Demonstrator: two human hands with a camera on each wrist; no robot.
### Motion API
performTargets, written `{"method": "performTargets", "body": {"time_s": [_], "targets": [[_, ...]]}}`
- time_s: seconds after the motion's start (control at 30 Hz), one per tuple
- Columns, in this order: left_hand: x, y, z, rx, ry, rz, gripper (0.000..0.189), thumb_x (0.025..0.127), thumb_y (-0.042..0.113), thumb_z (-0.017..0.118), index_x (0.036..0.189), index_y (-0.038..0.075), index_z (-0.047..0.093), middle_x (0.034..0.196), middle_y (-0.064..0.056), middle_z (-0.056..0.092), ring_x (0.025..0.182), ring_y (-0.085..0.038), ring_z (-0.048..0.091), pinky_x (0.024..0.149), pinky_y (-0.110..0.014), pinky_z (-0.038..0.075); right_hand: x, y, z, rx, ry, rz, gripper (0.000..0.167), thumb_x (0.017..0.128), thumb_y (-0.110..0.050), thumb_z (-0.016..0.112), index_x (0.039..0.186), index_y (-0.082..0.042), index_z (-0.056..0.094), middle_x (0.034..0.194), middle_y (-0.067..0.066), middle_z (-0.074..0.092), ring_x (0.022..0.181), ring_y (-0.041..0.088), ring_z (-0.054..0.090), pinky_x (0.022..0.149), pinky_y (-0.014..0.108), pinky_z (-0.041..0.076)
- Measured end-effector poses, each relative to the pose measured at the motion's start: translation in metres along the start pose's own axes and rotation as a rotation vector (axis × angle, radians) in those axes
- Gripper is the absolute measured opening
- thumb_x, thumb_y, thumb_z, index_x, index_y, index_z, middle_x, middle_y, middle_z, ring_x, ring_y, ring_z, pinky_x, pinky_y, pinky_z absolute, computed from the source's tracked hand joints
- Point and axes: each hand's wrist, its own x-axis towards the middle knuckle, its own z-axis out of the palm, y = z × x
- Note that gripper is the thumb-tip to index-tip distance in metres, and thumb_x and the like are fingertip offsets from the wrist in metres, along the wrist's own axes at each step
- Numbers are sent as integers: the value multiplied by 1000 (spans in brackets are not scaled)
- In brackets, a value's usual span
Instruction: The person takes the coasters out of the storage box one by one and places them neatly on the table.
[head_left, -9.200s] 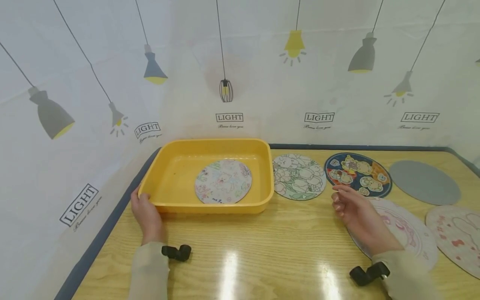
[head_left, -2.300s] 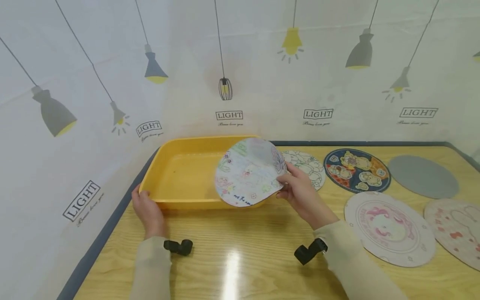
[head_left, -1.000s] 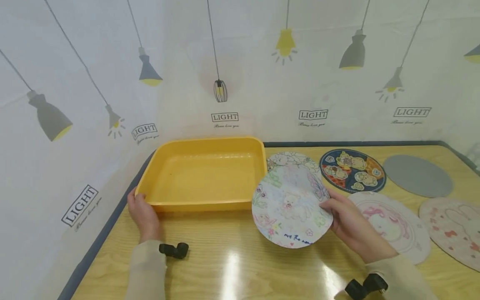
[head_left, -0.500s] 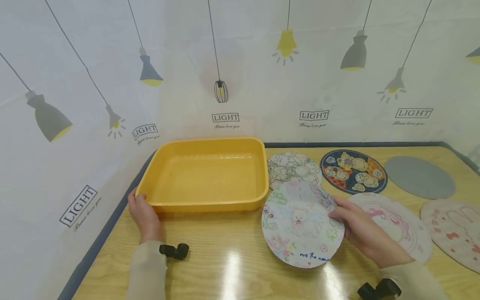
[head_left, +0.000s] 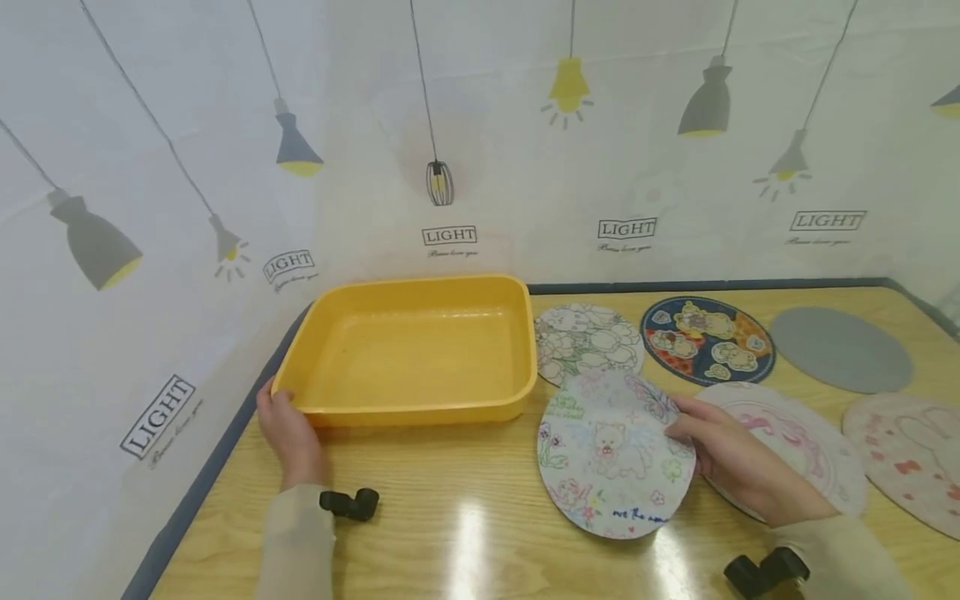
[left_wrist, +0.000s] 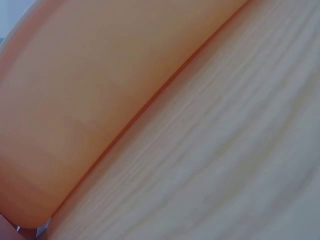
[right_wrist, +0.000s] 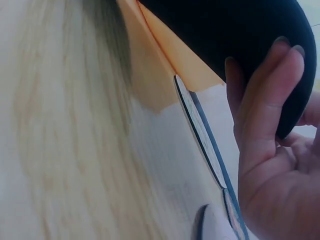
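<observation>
In the head view my right hand (head_left: pixel 738 454) pinches the right edge of a round mat (head_left: pixel 611 467) printed with a pastel kitten and flowers. The thumb lies on the printed face. In the right wrist view several fingers (right_wrist: pixel 260 107) are against its black underside (right_wrist: pixel 235 35), and the mat is held tilted above the table. At the left, my left hand (head_left: pixel 291 429) grips the front-left corner of a yellow plastic tray (head_left: pixel 420 415), whose inside shows bare. The left wrist view shows the tray's outer wall (left_wrist: pixel 90 100) against the wood, with only a sliver of hand.
Other round mats lie on the wooden table (head_left: pixel 420 517): a flower-patterned one (head_left: pixel 588 333), a navy one (head_left: pixel 705 340), a grey one (head_left: pixel 840 348), one with a pink design (head_left: pixel 795 442) and a bunny one (head_left: pixel 911 458). A lamp-printed wall covering (head_left: pixel 525 167) stands behind.
The kitten mat lay in the tray at first. My right hand took it out and carried it right and towards me, then only slightly further right. The left hand has stayed on the tray.
</observation>
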Motion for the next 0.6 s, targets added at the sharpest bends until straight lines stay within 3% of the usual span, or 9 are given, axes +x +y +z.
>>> {"method": "performTargets", "body": {"time_s": [0.33, 0.47, 0.6], "targets": [[-2, 3, 4, 26, -3, -10, 40, 91, 19, 26, 128, 19, 41, 127, 2, 42, 110, -12, 43, 92, -28, 32, 2, 3, -3, -112, -34, 16, 61, 90, -12, 43, 140, 2, 12, 106, 14, 57, 85, 25, 60, 63, 37, 49], [-2, 5, 1, 20, 15, -8, 40, 91, 18, 26, 128, 19, 42, 127, 3, 42, 110, -12, 43, 93, -28, 31, 3, 5, -2, -104, -60, 26, 63, 90, -13, 43, 141, 1, 9, 108, 17, 56, 86, 28, 60, 63, 39, 49], [-1, 5, 1, 9, 18, 3, 40, 91, 18, 26, 127, 18, 42, 126, 3, 43, 109, -12, 43, 92, -28, 32, 4, 6, -3, -148, -39, 34, 64, 89, -12, 44, 141, 2, 8, 106, 18, 57, 83, 30, 61, 61, 39, 49]]}}
